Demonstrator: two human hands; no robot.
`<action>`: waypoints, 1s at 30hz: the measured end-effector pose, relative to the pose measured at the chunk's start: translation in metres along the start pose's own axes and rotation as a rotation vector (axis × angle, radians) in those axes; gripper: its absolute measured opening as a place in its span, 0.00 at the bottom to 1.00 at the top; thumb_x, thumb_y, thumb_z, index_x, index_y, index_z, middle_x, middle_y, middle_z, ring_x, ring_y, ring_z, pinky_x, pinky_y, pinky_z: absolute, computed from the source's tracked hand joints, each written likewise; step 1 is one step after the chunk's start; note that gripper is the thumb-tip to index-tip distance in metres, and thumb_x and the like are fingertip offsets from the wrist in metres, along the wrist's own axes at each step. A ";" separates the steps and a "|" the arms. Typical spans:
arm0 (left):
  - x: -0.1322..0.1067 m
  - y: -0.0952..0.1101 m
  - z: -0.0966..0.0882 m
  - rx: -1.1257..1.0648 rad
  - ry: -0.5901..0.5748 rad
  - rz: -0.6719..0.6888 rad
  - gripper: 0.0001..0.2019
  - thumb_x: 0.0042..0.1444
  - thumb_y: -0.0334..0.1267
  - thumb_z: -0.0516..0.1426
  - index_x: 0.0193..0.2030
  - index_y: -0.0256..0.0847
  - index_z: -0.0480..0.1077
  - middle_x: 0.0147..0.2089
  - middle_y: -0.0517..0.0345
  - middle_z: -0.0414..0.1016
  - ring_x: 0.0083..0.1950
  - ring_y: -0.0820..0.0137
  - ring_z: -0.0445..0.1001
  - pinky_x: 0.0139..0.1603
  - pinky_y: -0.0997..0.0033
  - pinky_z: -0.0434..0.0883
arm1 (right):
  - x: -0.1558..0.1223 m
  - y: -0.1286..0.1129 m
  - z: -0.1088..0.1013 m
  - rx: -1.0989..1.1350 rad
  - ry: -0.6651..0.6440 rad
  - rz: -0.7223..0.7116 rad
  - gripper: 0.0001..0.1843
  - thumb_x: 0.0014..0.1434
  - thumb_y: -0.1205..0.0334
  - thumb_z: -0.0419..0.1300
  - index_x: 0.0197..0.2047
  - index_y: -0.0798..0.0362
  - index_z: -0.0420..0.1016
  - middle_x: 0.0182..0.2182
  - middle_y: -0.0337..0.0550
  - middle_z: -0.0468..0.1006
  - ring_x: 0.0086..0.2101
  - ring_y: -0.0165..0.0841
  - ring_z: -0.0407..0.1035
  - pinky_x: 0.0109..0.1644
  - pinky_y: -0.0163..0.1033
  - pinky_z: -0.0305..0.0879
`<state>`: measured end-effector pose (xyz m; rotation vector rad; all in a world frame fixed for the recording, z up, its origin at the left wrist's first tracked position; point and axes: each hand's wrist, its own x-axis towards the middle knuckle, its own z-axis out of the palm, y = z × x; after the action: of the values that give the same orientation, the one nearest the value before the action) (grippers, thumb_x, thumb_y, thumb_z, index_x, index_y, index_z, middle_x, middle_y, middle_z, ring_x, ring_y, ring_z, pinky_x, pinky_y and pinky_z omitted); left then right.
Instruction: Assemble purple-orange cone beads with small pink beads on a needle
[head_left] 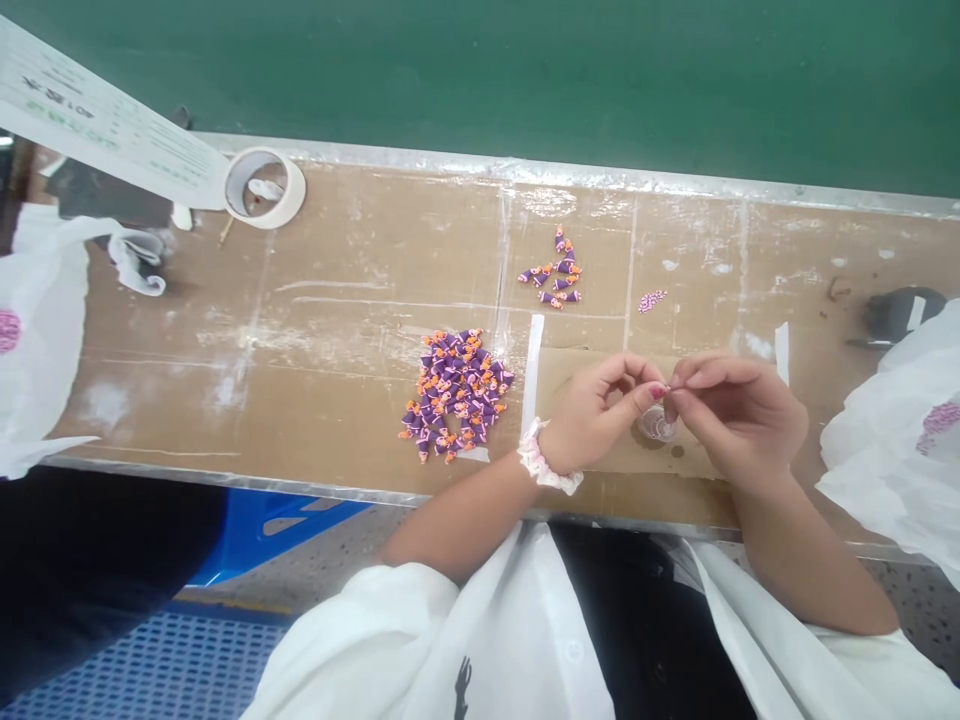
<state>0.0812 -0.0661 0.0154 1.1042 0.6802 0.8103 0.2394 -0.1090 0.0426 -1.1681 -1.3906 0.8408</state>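
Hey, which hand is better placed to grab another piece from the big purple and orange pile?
Likely the left. The left hand is nearer the big pile, with only a white strip between them. The right hand is on the far side and would have to cross the left.

Big pile (456, 393) on the counter (337, 290) left of the left hand (596, 415), smaller cluster (556, 272) behind, tape roll (265, 187) back-left.
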 end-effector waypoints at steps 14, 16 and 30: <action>0.002 -0.004 0.004 0.767 0.182 0.662 0.06 0.65 0.35 0.52 0.35 0.40 0.64 0.32 0.57 0.72 0.36 0.70 0.69 0.39 0.68 0.70 | -0.001 -0.001 -0.002 -0.082 -0.057 0.013 0.13 0.56 0.77 0.62 0.37 0.48 0.70 0.34 0.40 0.75 0.32 0.32 0.71 0.31 0.38 0.73; 0.001 -0.005 0.005 0.805 0.202 0.690 0.06 0.65 0.34 0.52 0.35 0.41 0.64 0.32 0.56 0.72 0.37 0.69 0.69 0.40 0.67 0.70 | -0.002 -0.001 -0.001 -0.068 -0.056 0.021 0.13 0.56 0.77 0.62 0.36 0.48 0.70 0.33 0.39 0.74 0.32 0.32 0.71 0.30 0.38 0.72; -0.001 -0.010 0.009 0.737 0.227 0.708 0.06 0.66 0.37 0.50 0.37 0.42 0.63 0.35 0.54 0.74 0.38 0.70 0.72 0.40 0.66 0.71 | -0.001 -0.005 0.004 0.049 -0.036 0.070 0.12 0.57 0.76 0.61 0.38 0.47 0.69 0.31 0.37 0.72 0.27 0.28 0.68 0.26 0.34 0.70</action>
<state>0.0903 -0.0733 0.0085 2.0025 0.8131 1.3524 0.2342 -0.1111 0.0467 -1.1750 -1.3574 0.9443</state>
